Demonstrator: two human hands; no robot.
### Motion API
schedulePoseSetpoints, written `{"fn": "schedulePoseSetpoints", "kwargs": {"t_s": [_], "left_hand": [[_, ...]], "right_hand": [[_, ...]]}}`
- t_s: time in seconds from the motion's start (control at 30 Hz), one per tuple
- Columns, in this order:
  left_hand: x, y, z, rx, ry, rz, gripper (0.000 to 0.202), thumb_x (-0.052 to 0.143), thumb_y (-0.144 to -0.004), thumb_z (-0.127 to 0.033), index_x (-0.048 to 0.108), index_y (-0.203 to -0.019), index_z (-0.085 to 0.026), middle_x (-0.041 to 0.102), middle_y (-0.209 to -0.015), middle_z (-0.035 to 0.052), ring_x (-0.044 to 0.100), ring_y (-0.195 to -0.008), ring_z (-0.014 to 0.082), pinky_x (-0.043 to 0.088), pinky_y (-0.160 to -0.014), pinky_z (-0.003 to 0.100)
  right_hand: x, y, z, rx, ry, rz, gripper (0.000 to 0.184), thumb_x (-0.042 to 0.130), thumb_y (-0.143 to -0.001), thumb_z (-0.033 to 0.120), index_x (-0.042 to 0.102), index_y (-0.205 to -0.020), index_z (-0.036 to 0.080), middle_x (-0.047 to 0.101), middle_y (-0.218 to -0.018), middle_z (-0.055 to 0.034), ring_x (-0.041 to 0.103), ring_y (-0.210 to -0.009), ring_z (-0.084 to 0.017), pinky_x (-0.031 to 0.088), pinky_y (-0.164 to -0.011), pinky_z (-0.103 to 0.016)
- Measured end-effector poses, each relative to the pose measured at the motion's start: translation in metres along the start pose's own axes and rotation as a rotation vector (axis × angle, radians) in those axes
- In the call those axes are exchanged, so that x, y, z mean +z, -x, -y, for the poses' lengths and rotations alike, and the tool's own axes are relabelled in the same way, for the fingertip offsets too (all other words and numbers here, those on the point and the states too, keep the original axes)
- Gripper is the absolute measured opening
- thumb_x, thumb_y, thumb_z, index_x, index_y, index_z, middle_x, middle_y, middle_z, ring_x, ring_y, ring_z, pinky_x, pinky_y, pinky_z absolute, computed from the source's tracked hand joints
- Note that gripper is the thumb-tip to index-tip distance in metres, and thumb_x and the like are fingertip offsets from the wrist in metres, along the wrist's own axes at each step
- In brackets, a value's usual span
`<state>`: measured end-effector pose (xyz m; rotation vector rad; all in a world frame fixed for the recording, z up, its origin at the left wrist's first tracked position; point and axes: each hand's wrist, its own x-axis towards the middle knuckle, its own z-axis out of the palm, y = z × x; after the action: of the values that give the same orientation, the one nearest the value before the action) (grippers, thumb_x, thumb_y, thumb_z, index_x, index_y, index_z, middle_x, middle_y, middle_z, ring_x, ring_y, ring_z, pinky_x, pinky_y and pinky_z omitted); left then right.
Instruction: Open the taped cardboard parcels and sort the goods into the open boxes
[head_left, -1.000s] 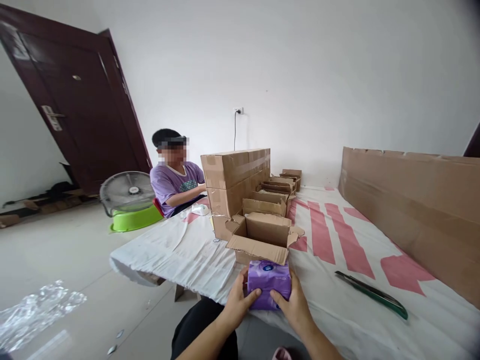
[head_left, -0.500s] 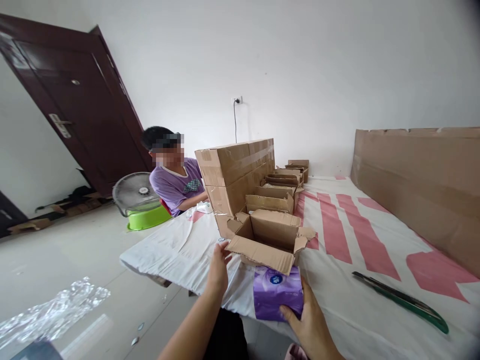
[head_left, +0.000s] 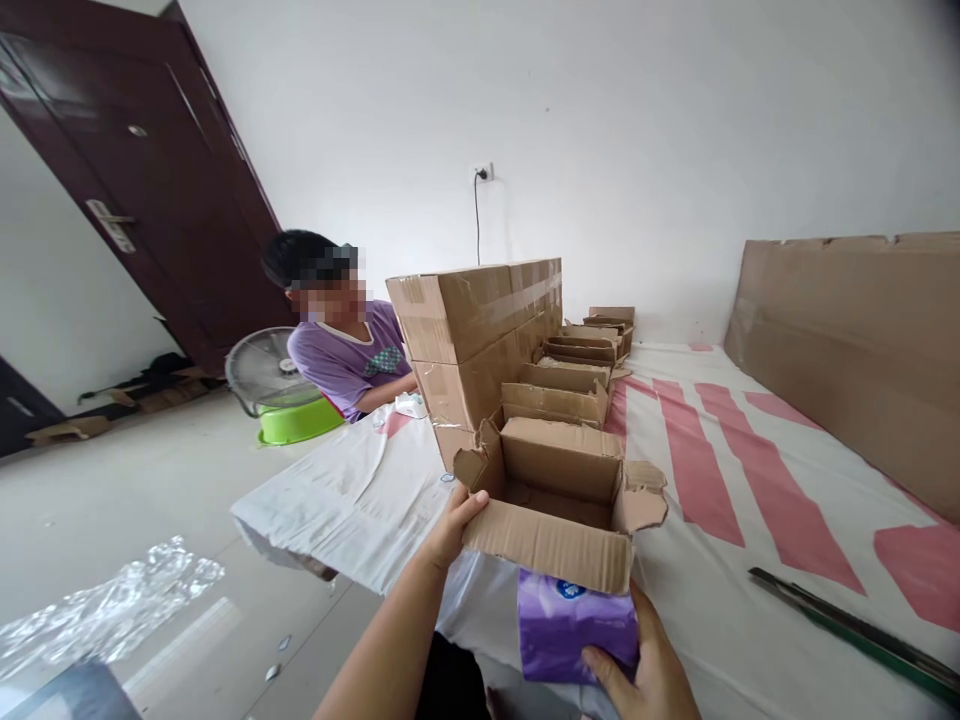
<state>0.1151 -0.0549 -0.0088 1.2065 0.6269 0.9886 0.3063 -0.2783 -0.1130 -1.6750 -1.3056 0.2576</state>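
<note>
My right hand [head_left: 645, 670] grips a purple tissue pack [head_left: 574, 625] at the near table edge, low in the view. The pack sits just under the front flap of an open cardboard box [head_left: 562, 490]. My left hand [head_left: 450, 525] holds the left front corner of that box, fingers curled on the flap. The box interior looks empty. The table [head_left: 690, 540] is covered with a white cloth bearing pink stripes.
Behind the open box stand several more open boxes [head_left: 559, 395] and stacked taped cartons [head_left: 472, 330]. A green-handled blade [head_left: 855, 625] lies at right. Flat cardboard [head_left: 847, 340] leans against the far right. Another person in a purple shirt [head_left: 349, 355] sits at left beside a fan [head_left: 259, 365] and green basin [head_left: 300, 420].
My left hand let go of the purple pack and took hold of the open box's corner. The box now lies closer to me, and the pack rests lower under its front flap.
</note>
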Motion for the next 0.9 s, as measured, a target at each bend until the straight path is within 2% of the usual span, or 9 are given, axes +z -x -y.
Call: {"fn": "schedulePoseSetpoints", "kwargs": {"t_s": [0.13, 0.33, 0.43, 0.5, 0.6, 0.67, 0.77, 0.83, 0.9], "left_hand": [[-0.004, -0.003, -0.008, 0.125, 0.0, 0.009, 0.072, 0.075, -0.068, -0.044, 0.056, -0.133, -0.02, 0.062, -0.133, 0.01, 0.053, -0.125, 0.036, 0.044, -0.1, 0.041], [-0.007, -0.015, 0.001, 0.163, -0.093, -0.16, 0.055, 0.071, -0.071, -0.053, 0.065, -0.115, -0.02, 0.07, -0.117, 0.0074, 0.06, -0.113, 0.0293, 0.048, -0.094, 0.036], [-0.004, -0.008, -0.002, 0.258, -0.21, -0.285, 0.05, 0.065, -0.077, -0.056, 0.062, -0.111, -0.019, 0.068, -0.11, 0.0086, 0.061, -0.108, 0.0285, 0.048, -0.093, 0.039], [0.001, 0.007, -0.009, 0.418, -0.335, -0.45, 0.046, 0.063, -0.08, -0.052, 0.058, -0.112, -0.019, 0.064, -0.113, 0.0098, 0.057, -0.113, 0.0284, 0.044, -0.099, 0.041], [0.015, 0.041, -0.022, 0.82, -0.576, -0.611, 0.029, 0.061, -0.086, -0.038, 0.056, -0.109, -0.021, 0.058, -0.116, 0.0097, 0.053, -0.117, 0.0269, 0.04, -0.103, 0.044], [0.029, 0.068, -0.027, 1.038, -0.647, -0.442, 0.015, 0.056, -0.089, -0.029, 0.058, -0.102, -0.023, 0.062, -0.1, 0.0076, 0.06, -0.102, 0.0247, 0.048, -0.091, 0.043], [0.053, 0.098, -0.024, 1.068, -0.728, 0.164, 0.017, 0.046, -0.094, -0.026, 0.061, -0.101, -0.024, 0.069, -0.083, 0.0063, 0.067, -0.079, 0.0217, 0.054, -0.072, 0.037], [0.069, 0.105, -0.015, 1.1, -0.777, 0.514, 0.021, 0.045, -0.096, -0.029, 0.063, -0.105, -0.024, 0.074, -0.084, 0.0062, 0.07, -0.08, 0.0203, 0.055, -0.073, 0.033], [0.082, 0.103, -0.006, 1.101, -0.847, 0.715, 0.023, 0.046, -0.097, -0.031, 0.064, -0.109, -0.023, 0.076, -0.093, 0.0064, 0.07, -0.094, 0.0201, 0.053, -0.085, 0.032]], "right_hand": [[0.007, -0.004, 0.009, 0.002, 0.023, 0.046, 0.075, 0.058, -0.088, 0.036, 0.023, -0.151, 0.017, 0.05, -0.143, -0.0173, 0.05, -0.131, -0.03, 0.047, -0.104, -0.041], [0.016, -0.005, 0.003, -0.113, 0.133, 0.01, 0.07, 0.056, -0.091, 0.038, 0.023, -0.15, 0.019, 0.055, -0.135, -0.0167, 0.055, -0.125, -0.03, 0.049, -0.1, -0.043], [0.02, -0.003, -0.001, -0.143, 0.164, -0.067, 0.068, 0.062, -0.087, 0.041, 0.032, -0.144, 0.019, 0.056, -0.13, -0.0169, 0.057, -0.12, -0.032, 0.051, -0.096, -0.044], [0.022, -0.002, 0.001, -0.099, 0.139, -0.138, 0.061, 0.063, -0.085, 0.043, 0.04, -0.136, 0.02, 0.058, -0.123, -0.0152, 0.059, -0.115, -0.032, 0.052, -0.092, -0.042], [0.022, -0.002, 0.011, 0.034, 0.039, -0.188, 0.053, 0.061, -0.084, 0.045, 0.045, -0.129, 0.021, 0.06, -0.112, -0.0117, 0.064, -0.104, -0.029, 0.055, -0.081, -0.036], [0.019, -0.002, 0.017, 0.085, -0.023, -0.154, 0.052, 0.061, -0.083, 0.047, 0.047, -0.126, 0.021, 0.063, -0.109, -0.0104, 0.066, -0.098, -0.028, 0.056, -0.077, -0.033], [0.013, -0.002, 0.022, 0.096, -0.069, -0.094, 0.05, 0.062, -0.081, 0.047, 0.05, -0.122, 0.021, 0.067, -0.108, -0.0092, 0.069, -0.094, -0.026, 0.057, -0.075, -0.031], [0.01, -0.001, 0.021, 0.087, -0.073, -0.098, 0.047, 0.059, -0.083, 0.042, 0.051, -0.124, 0.022, 0.069, -0.106, -0.0078, 0.07, -0.09, -0.024, 0.057, -0.074, -0.031], [0.008, -0.001, 0.016, 0.038, -0.076, -0.073, 0.045, 0.057, -0.081, 0.035, 0.053, -0.125, 0.024, 0.07, -0.107, -0.0071, 0.07, -0.09, -0.024, 0.058, -0.076, -0.032]]}}
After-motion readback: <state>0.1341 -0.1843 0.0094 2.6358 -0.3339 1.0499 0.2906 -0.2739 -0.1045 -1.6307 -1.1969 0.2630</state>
